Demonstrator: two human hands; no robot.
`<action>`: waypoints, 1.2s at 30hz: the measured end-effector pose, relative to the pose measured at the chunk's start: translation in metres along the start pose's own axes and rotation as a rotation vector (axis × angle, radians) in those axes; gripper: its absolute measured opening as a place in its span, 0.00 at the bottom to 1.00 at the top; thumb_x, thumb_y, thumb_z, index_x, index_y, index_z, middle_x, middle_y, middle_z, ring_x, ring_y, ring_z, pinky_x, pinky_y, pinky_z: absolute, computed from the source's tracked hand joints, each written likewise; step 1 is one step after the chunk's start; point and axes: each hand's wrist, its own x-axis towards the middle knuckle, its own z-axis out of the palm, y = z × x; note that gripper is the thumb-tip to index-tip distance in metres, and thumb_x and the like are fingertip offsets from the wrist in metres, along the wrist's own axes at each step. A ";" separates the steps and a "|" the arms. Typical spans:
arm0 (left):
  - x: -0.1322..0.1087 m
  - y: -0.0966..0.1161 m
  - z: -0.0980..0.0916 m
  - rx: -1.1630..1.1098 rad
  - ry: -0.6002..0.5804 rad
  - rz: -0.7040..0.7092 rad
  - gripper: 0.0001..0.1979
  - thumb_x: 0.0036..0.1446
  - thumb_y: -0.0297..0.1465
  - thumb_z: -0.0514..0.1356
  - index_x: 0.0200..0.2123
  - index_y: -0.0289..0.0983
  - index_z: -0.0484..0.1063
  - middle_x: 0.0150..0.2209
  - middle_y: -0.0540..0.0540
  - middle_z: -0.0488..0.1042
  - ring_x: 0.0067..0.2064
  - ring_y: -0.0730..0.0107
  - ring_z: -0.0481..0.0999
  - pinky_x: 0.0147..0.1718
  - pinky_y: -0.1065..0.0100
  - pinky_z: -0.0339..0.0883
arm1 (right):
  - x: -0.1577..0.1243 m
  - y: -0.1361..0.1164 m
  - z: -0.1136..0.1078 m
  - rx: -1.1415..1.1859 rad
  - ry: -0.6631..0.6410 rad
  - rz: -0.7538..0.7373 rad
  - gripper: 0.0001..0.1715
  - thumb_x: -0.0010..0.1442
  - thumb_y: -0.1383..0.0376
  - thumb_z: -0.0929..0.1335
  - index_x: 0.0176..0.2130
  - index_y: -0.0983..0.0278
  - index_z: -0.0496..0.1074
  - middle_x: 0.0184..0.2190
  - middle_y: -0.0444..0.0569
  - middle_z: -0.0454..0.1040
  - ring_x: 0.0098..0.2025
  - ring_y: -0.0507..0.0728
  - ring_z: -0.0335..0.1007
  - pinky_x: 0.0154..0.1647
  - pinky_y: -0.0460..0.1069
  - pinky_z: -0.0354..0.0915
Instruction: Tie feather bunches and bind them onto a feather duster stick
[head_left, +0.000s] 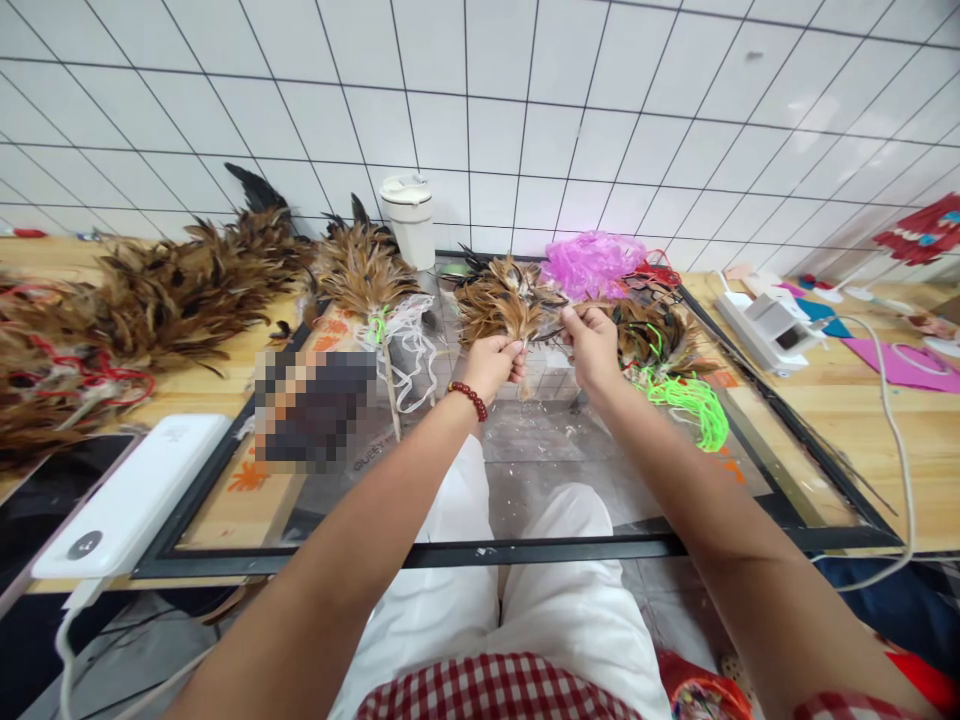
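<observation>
My left hand (493, 368), with a beaded bracelet at the wrist, is closed on the base of a bundle of brown feathers (504, 305) that fans out away from me. Just right of it, my right hand (592, 345) pinches at the bundle's edge; a thin dark strand shows between the hands, too small to name. Beyond the right hand lies another feather bunch (664, 330) with bright green cords (694, 405). To the left, a feather bunch (364, 265) on a stick lies beside white netting-like strands (412, 355).
A black-framed glass panel (525, 550) spans the wooden table. A white lidded cup (409, 220) and crumpled pink plastic (592, 262) stand near the tiled wall. Long feather pieces (187, 290) and a white power bank (135, 495) lie left; a cabled white device (776, 325) sits right.
</observation>
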 end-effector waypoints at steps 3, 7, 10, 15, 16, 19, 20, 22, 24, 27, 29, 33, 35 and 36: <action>0.001 -0.001 -0.001 -0.046 0.025 -0.007 0.12 0.59 0.22 0.54 0.23 0.31 0.68 0.17 0.53 0.64 0.16 0.80 0.66 0.16 0.76 0.59 | 0.005 0.000 -0.003 0.085 0.004 0.003 0.22 0.47 0.51 0.73 0.24 0.62 0.61 0.19 0.38 0.62 0.19 0.46 0.54 0.21 0.44 0.53; 0.001 0.001 -0.002 -0.172 0.048 -0.023 0.11 0.60 0.24 0.53 0.25 0.31 0.68 0.19 0.52 0.67 0.18 0.80 0.68 0.18 0.76 0.62 | 0.002 -0.001 -0.001 0.031 -0.080 0.009 0.21 0.49 0.51 0.72 0.26 0.62 0.62 0.22 0.41 0.67 0.20 0.48 0.59 0.22 0.45 0.57; -0.001 0.003 -0.002 -0.197 0.029 -0.040 0.10 0.61 0.24 0.53 0.27 0.31 0.68 0.22 0.49 0.71 0.20 0.79 0.70 0.22 0.75 0.66 | -0.005 -0.002 0.000 -0.158 -0.164 -0.070 0.16 0.52 0.53 0.69 0.27 0.62 0.64 0.23 0.43 0.70 0.23 0.50 0.63 0.26 0.46 0.60; -0.002 0.003 -0.001 -0.196 0.033 -0.004 0.09 0.60 0.24 0.53 0.27 0.31 0.68 0.21 0.49 0.71 0.19 0.79 0.70 0.22 0.75 0.65 | -0.013 -0.007 0.001 -0.512 -0.151 -0.273 0.14 0.48 0.60 0.71 0.36 0.63 0.70 0.36 0.48 0.72 0.32 0.52 0.64 0.37 0.50 0.63; -0.002 0.003 -0.001 -0.192 0.026 0.006 0.09 0.60 0.23 0.54 0.27 0.31 0.68 0.21 0.49 0.71 0.19 0.79 0.69 0.21 0.75 0.65 | -0.014 -0.008 0.002 -0.480 -0.172 -0.232 0.14 0.49 0.59 0.70 0.36 0.64 0.71 0.36 0.48 0.73 0.32 0.52 0.64 0.37 0.50 0.62; -0.003 0.002 0.000 -0.148 -0.042 0.028 0.09 0.59 0.23 0.54 0.26 0.31 0.68 0.21 0.49 0.70 0.20 0.79 0.70 0.21 0.74 0.65 | -0.017 -0.009 0.006 -0.283 -0.379 0.057 0.16 0.51 0.53 0.70 0.27 0.64 0.71 0.26 0.45 0.71 0.27 0.51 0.62 0.31 0.48 0.60; -0.004 0.002 0.000 -0.135 -0.065 0.031 0.10 0.59 0.23 0.54 0.25 0.31 0.68 0.21 0.49 0.70 0.20 0.78 0.70 0.21 0.74 0.65 | -0.018 -0.009 0.007 -0.228 -0.437 0.142 0.19 0.49 0.51 0.70 0.24 0.64 0.70 0.23 0.45 0.70 0.26 0.50 0.61 0.29 0.47 0.58; -0.004 0.002 0.000 -0.143 -0.071 0.029 0.10 0.59 0.23 0.54 0.26 0.31 0.68 0.20 0.49 0.70 0.19 0.79 0.69 0.21 0.74 0.65 | -0.017 -0.009 0.007 -0.148 -0.439 0.223 0.20 0.44 0.50 0.74 0.23 0.64 0.70 0.21 0.43 0.68 0.23 0.49 0.58 0.25 0.46 0.55; -0.002 0.002 -0.001 -0.197 -0.020 0.020 0.09 0.60 0.24 0.54 0.26 0.31 0.68 0.20 0.50 0.69 0.19 0.79 0.69 0.22 0.74 0.65 | -0.013 -0.009 0.005 -0.074 -0.329 0.233 0.21 0.39 0.52 0.76 0.23 0.64 0.71 0.19 0.41 0.67 0.21 0.47 0.55 0.23 0.45 0.53; 0.001 0.003 -0.005 -0.277 0.074 0.002 0.08 0.59 0.25 0.56 0.28 0.32 0.68 0.20 0.51 0.69 0.20 0.80 0.69 0.22 0.75 0.64 | -0.006 -0.009 0.000 0.043 -0.221 0.291 0.21 0.36 0.53 0.77 0.22 0.63 0.69 0.16 0.38 0.62 0.20 0.46 0.53 0.22 0.44 0.52; 0.001 0.004 -0.007 -0.299 0.100 -0.005 0.08 0.59 0.25 0.56 0.28 0.32 0.68 0.20 0.51 0.69 0.20 0.80 0.68 0.22 0.75 0.64 | -0.003 -0.010 -0.003 0.104 -0.217 0.337 0.21 0.35 0.55 0.77 0.22 0.63 0.67 0.16 0.38 0.61 0.20 0.46 0.54 0.21 0.44 0.52; -0.001 0.006 -0.006 -0.294 0.044 0.003 0.07 0.59 0.26 0.57 0.28 0.31 0.68 0.21 0.50 0.70 0.20 0.79 0.69 0.22 0.75 0.64 | -0.005 -0.012 -0.001 0.117 -0.245 0.315 0.17 0.37 0.60 0.76 0.25 0.63 0.69 0.15 0.37 0.61 0.18 0.45 0.53 0.19 0.43 0.49; -0.003 0.007 -0.004 -0.273 0.012 -0.002 0.07 0.59 0.25 0.56 0.27 0.31 0.69 0.21 0.49 0.71 0.21 0.79 0.70 0.22 0.75 0.64 | -0.007 -0.014 0.000 0.118 -0.257 0.296 0.15 0.38 0.61 0.76 0.25 0.63 0.69 0.16 0.37 0.63 0.18 0.45 0.54 0.19 0.43 0.50; -0.003 0.007 -0.003 -0.262 0.006 -0.007 0.08 0.59 0.25 0.56 0.27 0.31 0.69 0.21 0.49 0.71 0.21 0.79 0.70 0.22 0.75 0.65 | -0.007 -0.015 0.000 0.123 -0.249 0.301 0.15 0.38 0.62 0.75 0.25 0.63 0.69 0.17 0.37 0.65 0.19 0.45 0.56 0.20 0.43 0.51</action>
